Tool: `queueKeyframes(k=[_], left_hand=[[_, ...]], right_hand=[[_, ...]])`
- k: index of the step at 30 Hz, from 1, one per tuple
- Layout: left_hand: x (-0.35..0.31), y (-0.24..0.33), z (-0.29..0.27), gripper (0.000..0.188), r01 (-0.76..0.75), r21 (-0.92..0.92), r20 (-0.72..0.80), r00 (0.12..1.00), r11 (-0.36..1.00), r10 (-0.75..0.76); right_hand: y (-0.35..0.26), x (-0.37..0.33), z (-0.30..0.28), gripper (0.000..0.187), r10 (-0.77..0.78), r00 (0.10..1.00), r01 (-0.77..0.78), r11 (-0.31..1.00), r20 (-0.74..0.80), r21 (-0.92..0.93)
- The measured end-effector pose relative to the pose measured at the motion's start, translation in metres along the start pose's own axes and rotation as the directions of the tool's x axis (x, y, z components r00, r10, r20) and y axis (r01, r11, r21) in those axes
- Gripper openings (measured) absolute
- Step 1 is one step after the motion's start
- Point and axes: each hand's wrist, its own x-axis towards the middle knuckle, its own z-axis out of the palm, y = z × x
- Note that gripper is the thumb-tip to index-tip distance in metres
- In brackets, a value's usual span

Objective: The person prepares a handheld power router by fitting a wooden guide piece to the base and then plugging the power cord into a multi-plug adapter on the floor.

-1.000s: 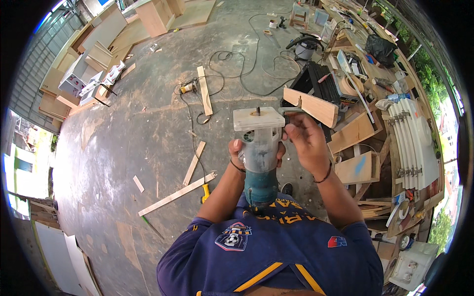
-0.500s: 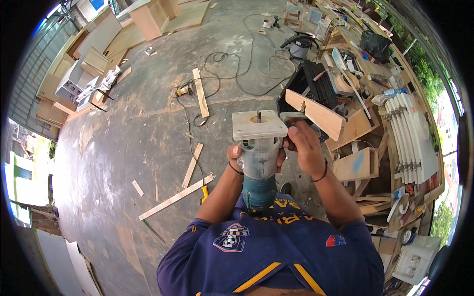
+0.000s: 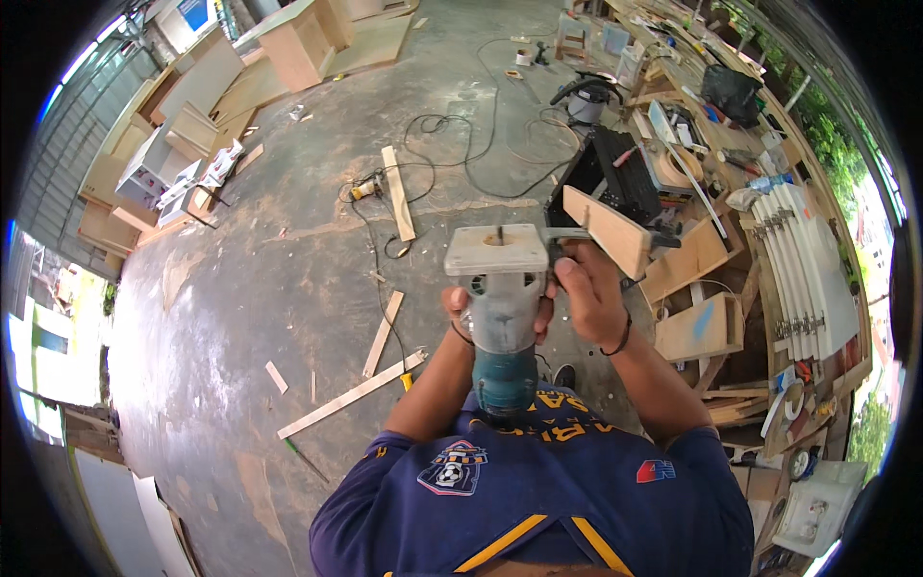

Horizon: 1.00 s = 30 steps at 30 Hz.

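Note:
I hold a small hand router (image 3: 501,322) upright in front of my chest, its teal end toward me. Its square pale base plate (image 3: 495,249) faces up, with a thin bit sticking out of the middle. My left hand (image 3: 456,310) wraps the grey body from the left and is mostly hidden behind it. My right hand (image 3: 587,291) grips the body just under the base plate on the right, a dark band on its wrist. A short grey metal piece (image 3: 567,234) shows by my right fingers; I cannot tell what it is.
Below is a concrete floor (image 3: 288,288) with loose wood strips (image 3: 349,395), a plank (image 3: 397,192) and black cables (image 3: 452,144). A wooden board (image 3: 608,229) and a cluttered workbench (image 3: 731,192) stand at the right. Plywood cabinets (image 3: 298,43) sit at the far left.
The router and both hands sit slightly lower in the picture than a second ago. The grip looks the same.

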Motion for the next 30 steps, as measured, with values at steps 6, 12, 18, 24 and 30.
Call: queueKeyframes(k=[6,12,18,24,30], left_hand=[[-0.001,-0.001,0.006,0.096,0.067,0.082,-0.032,0.997,0.994,-0.065],[-0.012,-0.003,0.006,0.095,0.045,0.091,-0.062,0.997,0.995,-0.040],[-0.015,-0.001,0.007,0.095,0.065,0.149,-0.057,0.997,0.987,-0.057],[-0.020,-0.001,0.006,0.095,0.062,0.099,-0.022,0.998,0.993,-0.060],[-0.023,-0.002,0.003,0.096,0.112,0.059,-0.023,0.994,0.992,-0.111]], right_hand=[[-0.008,0.000,0.005,0.038,0.002,0.988,-0.027,0.986,-0.157,-0.162],[0.009,-0.002,0.000,0.035,-0.163,0.983,0.126,0.927,-0.079,-0.353],[-0.003,-0.005,0.023,0.045,-0.098,0.972,0.016,0.934,-0.213,-0.358],[-0.002,-0.004,0.026,0.039,-0.137,0.980,0.079,0.932,-0.145,-0.353],[-0.003,-0.010,0.019,0.045,-0.227,0.961,0.095,0.810,-0.159,-0.579]])
